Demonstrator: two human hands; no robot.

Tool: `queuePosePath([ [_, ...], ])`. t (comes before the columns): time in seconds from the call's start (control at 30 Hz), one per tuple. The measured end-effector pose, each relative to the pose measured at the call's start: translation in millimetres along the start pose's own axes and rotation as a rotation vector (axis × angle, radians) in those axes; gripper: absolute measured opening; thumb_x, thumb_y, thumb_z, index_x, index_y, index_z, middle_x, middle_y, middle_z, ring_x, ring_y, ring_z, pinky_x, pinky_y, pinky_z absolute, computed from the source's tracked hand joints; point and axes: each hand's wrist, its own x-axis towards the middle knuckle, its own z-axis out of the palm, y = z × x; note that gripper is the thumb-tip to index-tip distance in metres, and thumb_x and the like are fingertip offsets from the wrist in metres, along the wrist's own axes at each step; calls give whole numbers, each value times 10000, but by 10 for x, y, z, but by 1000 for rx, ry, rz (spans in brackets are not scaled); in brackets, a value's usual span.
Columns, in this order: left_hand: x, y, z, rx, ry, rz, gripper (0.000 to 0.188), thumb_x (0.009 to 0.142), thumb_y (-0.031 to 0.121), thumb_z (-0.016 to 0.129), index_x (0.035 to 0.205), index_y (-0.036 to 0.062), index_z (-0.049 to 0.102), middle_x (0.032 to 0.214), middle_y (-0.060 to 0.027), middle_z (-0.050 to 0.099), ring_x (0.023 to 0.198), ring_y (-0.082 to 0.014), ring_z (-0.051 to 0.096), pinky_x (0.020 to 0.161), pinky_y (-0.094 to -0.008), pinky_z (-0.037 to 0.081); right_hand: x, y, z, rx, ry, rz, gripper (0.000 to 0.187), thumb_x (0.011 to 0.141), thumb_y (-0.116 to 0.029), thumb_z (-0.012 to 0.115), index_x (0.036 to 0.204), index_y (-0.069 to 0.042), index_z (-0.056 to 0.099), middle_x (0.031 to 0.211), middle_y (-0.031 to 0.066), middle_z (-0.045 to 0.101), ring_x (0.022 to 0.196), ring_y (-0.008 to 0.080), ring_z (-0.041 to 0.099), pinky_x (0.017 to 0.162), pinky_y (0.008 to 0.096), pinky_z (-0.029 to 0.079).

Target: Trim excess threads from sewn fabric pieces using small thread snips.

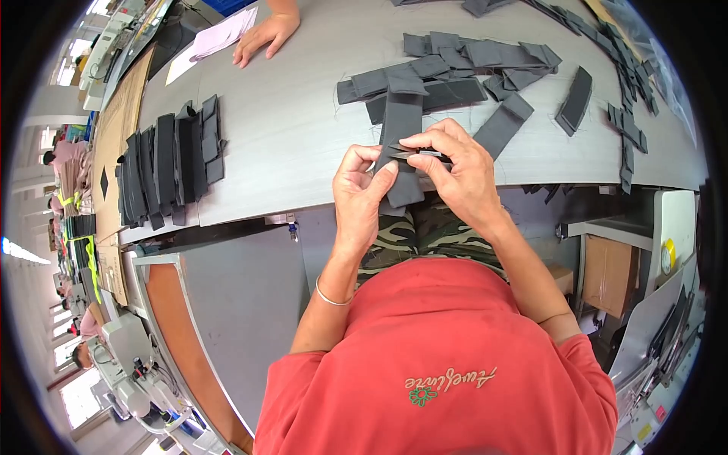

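Note:
A dark grey fabric strip (402, 121) runs from the heap toward me and hangs over the table's near edge. My left hand (362, 189) pinches this strip between thumb and fingers. In my right hand (459, 171) is a pair of small dark thread snips (409, 152), held with the pointed blades toward my left. The blades lie over the strip, just above my left thumb; whether they touch a thread is too small to tell. Beyond my hands lies a loose heap of grey fabric strips (455, 64), with stray threads around it.
Stacked dark strips (171, 163) stand in a row at the left of the grey table (273, 144). A co-worker's hand (265, 36) rests at the far edge beside pale pink cloth (224, 34). A single strip (574, 101) and a trailing bundle (626, 76) lie at the right.

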Motion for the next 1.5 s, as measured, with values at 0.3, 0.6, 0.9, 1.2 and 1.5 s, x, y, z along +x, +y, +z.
queuePosePath([
  [0.3, -2, 33, -39, -42, -20, -93, 132, 849, -31, 619, 918, 37, 529, 1030, -47, 584, 873, -78, 550, 763, -221, 465, 34, 70, 109, -195, 131, -236, 117, 775, -140, 680, 892, -130, 688, 797, 31, 559, 686, 230, 573, 646, 358, 437],
  [0.6, 41, 40, -65, 788, -106, 333, 246, 743, -35, 670, 952, -6, 544, 935, -86, 598, 823, -189, 590, 745, -267, 472, 115, -107, -61, 41, -128, 25, 279, 769, -57, 681, 1045, -55, 641, 911, 33, 590, 826, 158, 559, 733, 273, 453],
  [0.9, -11, -85, 16, 955, -74, 471, 345, 718, -31, 695, 1020, 14, 535, 1017, -120, 587, 907, -251, 605, 804, -327, 486, 108, 179, 25, 138, -197, 70, 192, 725, -6, 586, 892, -55, 668, 749, 89, 598, 675, 253, 575, 623, 352, 442],
  [1.2, -41, -58, 33, 806, -123, 347, 709, 706, -52, 728, 1281, 50, 325, 986, -101, 522, 912, -183, 551, 822, -308, 459, 64, 207, 25, 279, -170, 127, 89, 802, 10, 554, 863, -4, 617, 777, 77, 636, 753, 160, 625, 664, 293, 468],
  [1.5, -1, -16, -49, 958, -87, 436, 793, 692, -31, 756, 1338, 53, 303, 953, -89, 528, 888, -187, 528, 872, -326, 429, 73, 164, -90, 520, -241, 220, 139, 881, -131, 627, 857, 6, 621, 742, 1, 597, 732, 49, 511, 682, 228, 437],
])
